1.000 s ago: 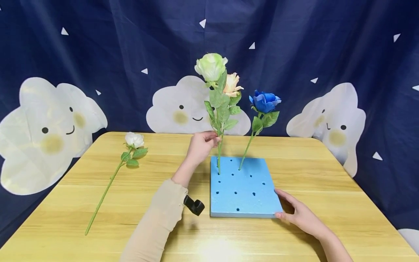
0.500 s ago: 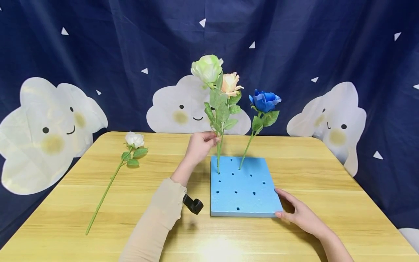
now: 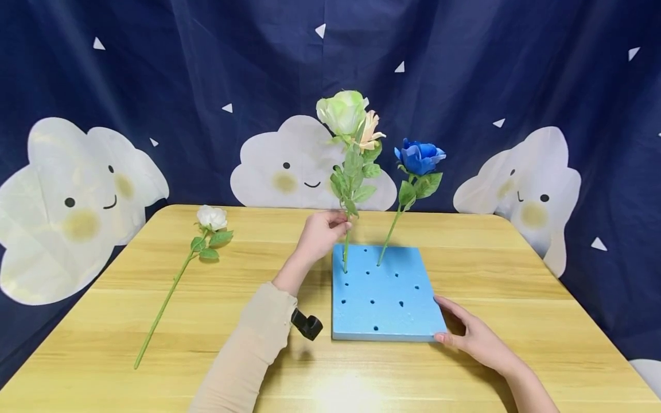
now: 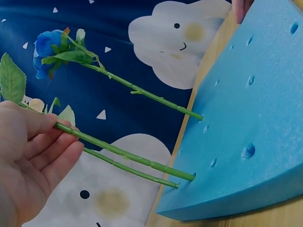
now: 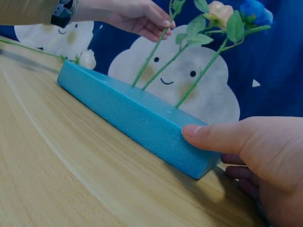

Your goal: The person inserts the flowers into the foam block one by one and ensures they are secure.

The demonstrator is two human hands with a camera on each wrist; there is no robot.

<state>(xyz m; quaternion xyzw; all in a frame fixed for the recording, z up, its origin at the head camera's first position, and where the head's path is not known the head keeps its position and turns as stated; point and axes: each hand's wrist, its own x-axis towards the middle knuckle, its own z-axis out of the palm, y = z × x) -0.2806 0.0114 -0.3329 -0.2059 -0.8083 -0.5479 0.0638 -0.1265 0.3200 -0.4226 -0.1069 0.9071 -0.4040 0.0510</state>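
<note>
A pale green rose (image 3: 343, 112) stands in a hole at the left of the blue foam block (image 3: 384, 315). My left hand (image 3: 321, 234) pinches its stem (image 4: 125, 153) between thumb and fingers, below the leaves. Close behind it, a peach rose (image 5: 218, 14) is stuck in the same block, partly covered by the green one in the head view. A blue rose (image 3: 419, 158) leans from a hole further right. At the block's near right corner, my right hand (image 3: 477, 341) holds on, thumb (image 5: 213, 135) against the front face and fingers round the side.
Left of the block, a white rose (image 3: 212, 218) lies on the wooden table (image 3: 129, 321), its long stem pointing toward the near edge. Several bare holes dot the block's top. A dark blue curtain (image 3: 279, 51) with cloud prints hangs behind the table.
The green rose's head swung slightly left, then back right and a little lower, with my left hand on its stem. My right hand stays at the block's corner.
</note>
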